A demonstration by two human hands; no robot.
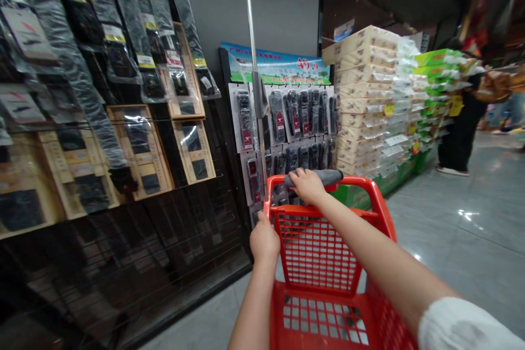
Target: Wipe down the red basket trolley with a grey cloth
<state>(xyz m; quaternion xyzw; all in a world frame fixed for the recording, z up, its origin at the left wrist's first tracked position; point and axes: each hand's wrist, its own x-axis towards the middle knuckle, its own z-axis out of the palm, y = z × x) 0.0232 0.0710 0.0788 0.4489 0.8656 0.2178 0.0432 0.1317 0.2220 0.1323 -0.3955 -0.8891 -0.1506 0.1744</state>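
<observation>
A red plastic shopping basket cart (328, 262) stands in front of me in a shop aisle. My right hand (307, 185) is closed over the grey grip of its handle (328, 176) at the far end. My left hand (264, 239) is closed on the cart's left rim, close to a thin metal pole (255, 74) that rises from that corner. The inside of the basket that shows holds nothing.
A black wire rack (102, 120) with hanging packaged goods and boxed items fills the left. A smaller display of carded items (287, 126) stands ahead. Stacked cartons and tissue packs (381, 93) line the right, with a person in dark clothes (463, 120) beyond. The grey tiled floor (463, 229) runs to the right.
</observation>
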